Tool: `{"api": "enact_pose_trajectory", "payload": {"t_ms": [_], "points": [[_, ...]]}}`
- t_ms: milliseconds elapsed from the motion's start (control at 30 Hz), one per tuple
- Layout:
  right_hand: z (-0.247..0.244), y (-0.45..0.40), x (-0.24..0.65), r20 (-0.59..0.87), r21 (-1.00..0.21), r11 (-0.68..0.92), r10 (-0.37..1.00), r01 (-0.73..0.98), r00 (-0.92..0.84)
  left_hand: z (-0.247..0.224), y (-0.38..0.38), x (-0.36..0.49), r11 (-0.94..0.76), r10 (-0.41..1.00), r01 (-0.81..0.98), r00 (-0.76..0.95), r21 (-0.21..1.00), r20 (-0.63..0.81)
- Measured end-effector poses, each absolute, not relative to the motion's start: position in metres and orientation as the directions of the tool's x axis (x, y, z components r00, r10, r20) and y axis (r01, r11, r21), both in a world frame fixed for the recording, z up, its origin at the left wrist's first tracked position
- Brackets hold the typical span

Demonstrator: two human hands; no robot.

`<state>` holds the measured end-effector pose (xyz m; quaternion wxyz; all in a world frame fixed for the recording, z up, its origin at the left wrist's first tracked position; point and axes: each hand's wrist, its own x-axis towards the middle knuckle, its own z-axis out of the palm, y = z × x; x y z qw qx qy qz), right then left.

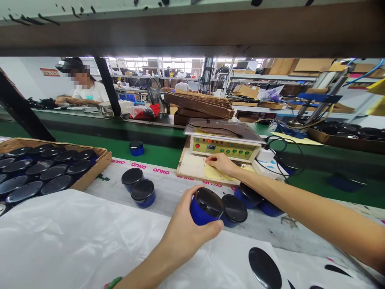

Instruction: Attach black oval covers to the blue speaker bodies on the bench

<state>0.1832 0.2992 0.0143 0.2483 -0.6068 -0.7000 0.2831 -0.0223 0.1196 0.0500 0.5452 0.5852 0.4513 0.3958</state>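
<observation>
My left hand (192,230) is wrapped round a blue round case with a glossy black top (207,202), tilted so that the small OFF and ON marks show. My right hand (221,163) reaches forward, its fingers pinched together at a yellow sheet (215,173) on a pale board. What sits between those fingertips is too small to make out. Just right of the held case stands another black-topped case (234,209); more stand under my right forearm. Two others, including a nearer case (143,192), stand on the left.
A cardboard tray (96,170) of similar cases stands left. Behind the sheet is a control box (222,148) with lit buttons and cables. A lone case (136,148) sits on the green belt (162,154). A loose black disc (264,267) lies near right. Across the belt a person (87,90) works.
</observation>
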Motion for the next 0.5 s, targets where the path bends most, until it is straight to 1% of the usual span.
{"api": "enact_pose_trajectory", "payload": {"t_ms": [100,167,233,300,367,433,500], "points": [[0.015,0.299,0.182,0.003,-0.725,0.095,0.991,0.683,-0.134,0.05,0.12,-0.023,-0.002,0.962,0.081,0.271,0.997,-0.02],[0.019,0.298,0.182,0.002,-0.751,0.092,0.991,0.654,-0.137,0.049,0.121,-0.023,-0.011,0.968,0.028,0.251,1.0,0.004],[0.03,0.293,0.179,0.011,-0.784,0.107,0.987,0.611,-0.159,0.048,0.125,-0.022,0.066,0.982,-0.158,0.187,0.985,-0.036],[0.047,0.279,0.173,0.055,-0.819,0.162,0.977,0.551,-0.205,0.048,0.131,-0.023,0.18,0.982,-0.413,0.128,0.893,-0.139],[0.067,0.254,0.163,0.151,-0.843,0.263,0.953,0.47,-0.262,0.048,0.138,-0.025,0.251,0.966,-0.6,0.11,0.76,-0.233],[0.083,0.219,0.151,0.275,-0.839,0.389,0.907,0.382,-0.318,0.049,0.145,-0.028,0.267,0.958,-0.686,0.113,0.677,-0.263],[0.091,0.185,0.137,0.37,-0.809,0.495,0.848,0.317,-0.379,0.052,0.149,-0.031,0.279,0.951,-0.751,0.131,0.599,-0.279]]}}
